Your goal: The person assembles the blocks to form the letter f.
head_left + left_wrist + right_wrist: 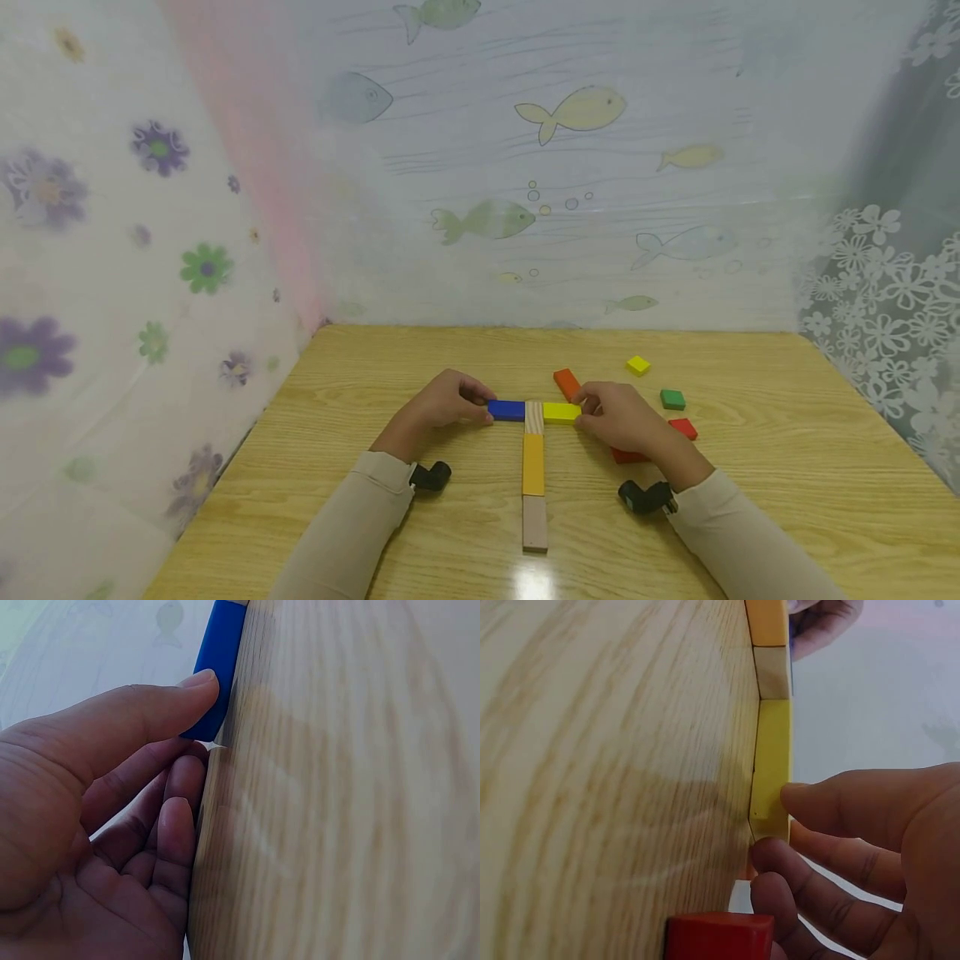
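Note:
My left hand (448, 405) pinches the outer end of a blue block (506, 410), thumb on its near side in the left wrist view. At the other side, my right hand (621, 417) grips the outer end of a yellow block (562, 413) between thumb and fingers. Both blocks lie flat on the table, on either side of a striped plain wooden block (533, 417). Below that, an orange-yellow block (533, 464) and a greyish-brown block (534, 522) continue in a line toward me, so the row forms a T.
Beyond the right hand lie an orange block (566, 383), a small yellow block (638, 365), a green block (672, 400) and a red block (683, 428). Another red block (628, 457) is partly hidden under the right hand. A fish-patterned curtain (480, 275) hangs behind the wooden table (360, 358).

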A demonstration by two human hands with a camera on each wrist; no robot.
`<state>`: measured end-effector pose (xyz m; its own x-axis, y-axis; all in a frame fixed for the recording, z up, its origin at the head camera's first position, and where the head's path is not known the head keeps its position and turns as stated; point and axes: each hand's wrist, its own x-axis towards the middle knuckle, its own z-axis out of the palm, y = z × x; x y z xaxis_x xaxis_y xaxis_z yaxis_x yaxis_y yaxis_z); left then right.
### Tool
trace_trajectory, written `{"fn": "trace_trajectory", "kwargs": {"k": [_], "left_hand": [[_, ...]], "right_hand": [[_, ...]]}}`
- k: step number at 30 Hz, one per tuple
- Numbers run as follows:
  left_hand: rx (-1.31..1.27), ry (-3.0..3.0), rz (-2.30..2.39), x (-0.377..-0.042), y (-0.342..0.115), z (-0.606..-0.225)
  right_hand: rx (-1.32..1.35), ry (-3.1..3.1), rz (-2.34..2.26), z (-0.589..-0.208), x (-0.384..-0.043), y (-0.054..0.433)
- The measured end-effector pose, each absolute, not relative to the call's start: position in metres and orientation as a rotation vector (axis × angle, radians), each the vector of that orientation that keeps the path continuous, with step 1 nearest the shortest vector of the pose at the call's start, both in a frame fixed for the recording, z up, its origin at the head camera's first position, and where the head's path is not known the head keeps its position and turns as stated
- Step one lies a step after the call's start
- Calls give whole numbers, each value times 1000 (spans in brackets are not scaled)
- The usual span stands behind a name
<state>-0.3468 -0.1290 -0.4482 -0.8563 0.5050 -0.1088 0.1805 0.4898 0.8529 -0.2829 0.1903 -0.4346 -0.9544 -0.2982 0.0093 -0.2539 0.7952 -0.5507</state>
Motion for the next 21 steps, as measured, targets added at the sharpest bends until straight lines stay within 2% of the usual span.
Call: {"fn": "trace_trajectory", "kwargs": {"k": [21], "left_hand": [[588,2430,1269,-348,-129,-450]], "right_hand": [[-402,2899,-912,-430,-283,200]]}}
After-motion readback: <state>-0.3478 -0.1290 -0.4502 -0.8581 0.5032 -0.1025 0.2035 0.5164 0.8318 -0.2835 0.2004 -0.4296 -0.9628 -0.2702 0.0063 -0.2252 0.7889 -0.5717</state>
